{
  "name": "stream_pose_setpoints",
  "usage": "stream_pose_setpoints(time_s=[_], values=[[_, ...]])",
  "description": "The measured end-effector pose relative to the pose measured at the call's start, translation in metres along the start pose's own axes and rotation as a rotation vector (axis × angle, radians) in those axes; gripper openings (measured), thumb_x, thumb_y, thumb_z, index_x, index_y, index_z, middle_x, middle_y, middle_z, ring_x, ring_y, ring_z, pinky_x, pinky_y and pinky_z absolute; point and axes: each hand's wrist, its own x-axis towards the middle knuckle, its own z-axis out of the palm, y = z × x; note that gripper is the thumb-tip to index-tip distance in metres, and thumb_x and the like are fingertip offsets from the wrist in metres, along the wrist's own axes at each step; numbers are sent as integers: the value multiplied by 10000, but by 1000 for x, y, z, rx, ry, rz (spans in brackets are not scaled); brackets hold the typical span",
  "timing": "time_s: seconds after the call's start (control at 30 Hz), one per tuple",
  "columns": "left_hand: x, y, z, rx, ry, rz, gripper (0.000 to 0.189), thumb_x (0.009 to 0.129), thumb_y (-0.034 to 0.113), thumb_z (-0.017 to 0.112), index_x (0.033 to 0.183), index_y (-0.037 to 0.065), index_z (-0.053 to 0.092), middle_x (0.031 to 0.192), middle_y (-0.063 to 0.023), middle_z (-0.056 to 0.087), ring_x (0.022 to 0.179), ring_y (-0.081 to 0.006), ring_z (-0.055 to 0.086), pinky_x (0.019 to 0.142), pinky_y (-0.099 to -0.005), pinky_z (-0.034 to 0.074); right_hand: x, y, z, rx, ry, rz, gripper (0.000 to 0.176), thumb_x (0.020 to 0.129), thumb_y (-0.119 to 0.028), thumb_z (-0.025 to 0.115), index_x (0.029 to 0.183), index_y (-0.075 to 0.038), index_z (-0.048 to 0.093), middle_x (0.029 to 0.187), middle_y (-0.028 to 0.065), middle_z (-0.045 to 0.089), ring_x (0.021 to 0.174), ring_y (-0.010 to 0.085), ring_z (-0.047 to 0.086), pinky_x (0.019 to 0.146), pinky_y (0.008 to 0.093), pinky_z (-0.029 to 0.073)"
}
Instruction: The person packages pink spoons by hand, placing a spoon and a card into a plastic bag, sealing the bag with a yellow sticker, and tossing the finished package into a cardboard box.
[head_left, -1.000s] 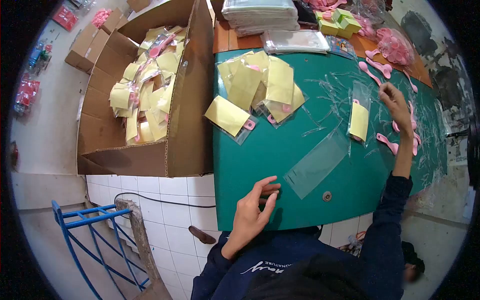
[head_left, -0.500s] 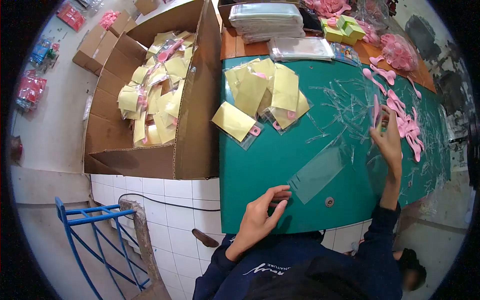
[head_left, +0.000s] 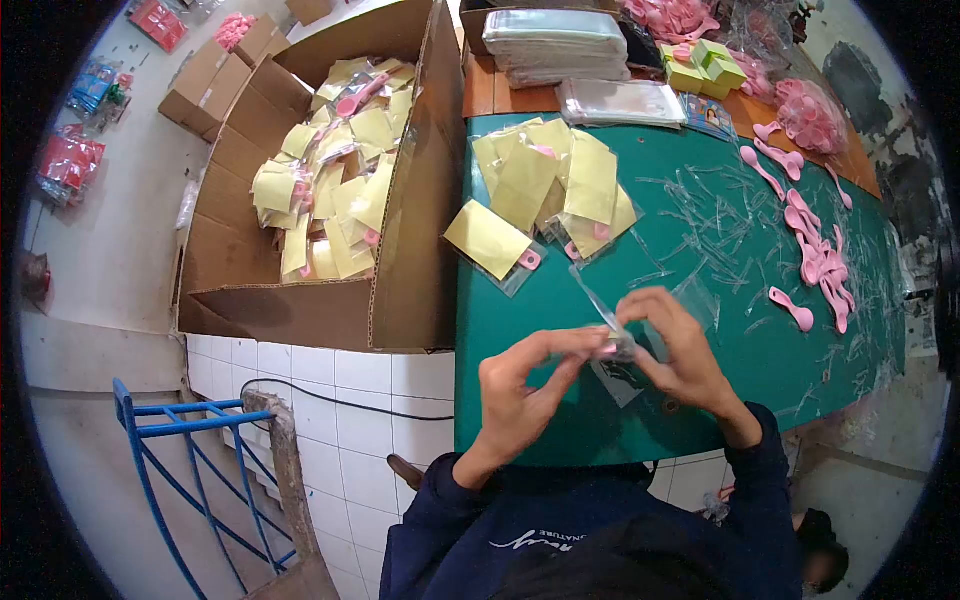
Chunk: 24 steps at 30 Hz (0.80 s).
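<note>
Near the front of the green table, my left hand point(head_left: 530, 385) and my right hand point(head_left: 682, 355) meet at a crumpled clear plastic bag point(head_left: 625, 347). Both have fingers pinched around it, and a small bit of pink shows at the left fingertips. Motion blur hides whether that pink is a spoon. Under the hands lies a flat clear bag point(head_left: 618, 385), partly covered. To the right, a single pink spoon point(head_left: 793, 310) rests apart from a pile of pink spoons point(head_left: 822, 262). Packed bags with yellow cards point(head_left: 592, 180) lie to the upper left of the hands.
A cardboard box point(head_left: 415, 190) full of packed yellow-card bags stands left of the table point(head_left: 540, 435). Stacks of clear bags point(head_left: 560, 40) and small yellow-green boxes point(head_left: 705, 68) sit at the back. Clear plastic strips point(head_left: 715, 225) are scattered across the middle.
My right hand has come left and nearer from the spoon pile, where it held a pink spoon. My left hand has moved up to meet it, and both now grip the bag.
</note>
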Motion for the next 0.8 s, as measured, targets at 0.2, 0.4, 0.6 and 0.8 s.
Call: stream_pose_setpoints(time_s=[0.2,0.4,0.6,0.8], values=[[-27,-21,-2,445,-1,286,240,707,8,685,938,67,667,988,-60,675,981,-219,634,803,-333,487,-7,-19,-10,225,-177,25,407,702,-137,743,1070,-54,590,1012,102,527,884,219,555,789,316,447],[-63,-41,3,530,-88,200,268,710,39,674,976,71,655,1047,-53,660,1044,-217,606,862,-355,464,-27,-22,5,262,-295,169,268,749,-132,714,994,-62,631,926,68,556,749,156,558,655,266,467],[-67,-43,5,502,-76,167,273,707,34,673,977,69,657,1053,-56,658,1060,-228,598,887,-365,455,-34,-7,10,403,-279,123,108,832,-76,608,916,-12,585,866,63,586,756,140,573,636,250,464],[-66,-41,2,501,-21,163,240,701,18,690,935,67,663,1010,-67,671,1036,-236,611,884,-368,461,-37,0,-20,947,-343,393,84,894,-88,546,918,-9,533,860,73,620,722,114,592,657,249,488]])
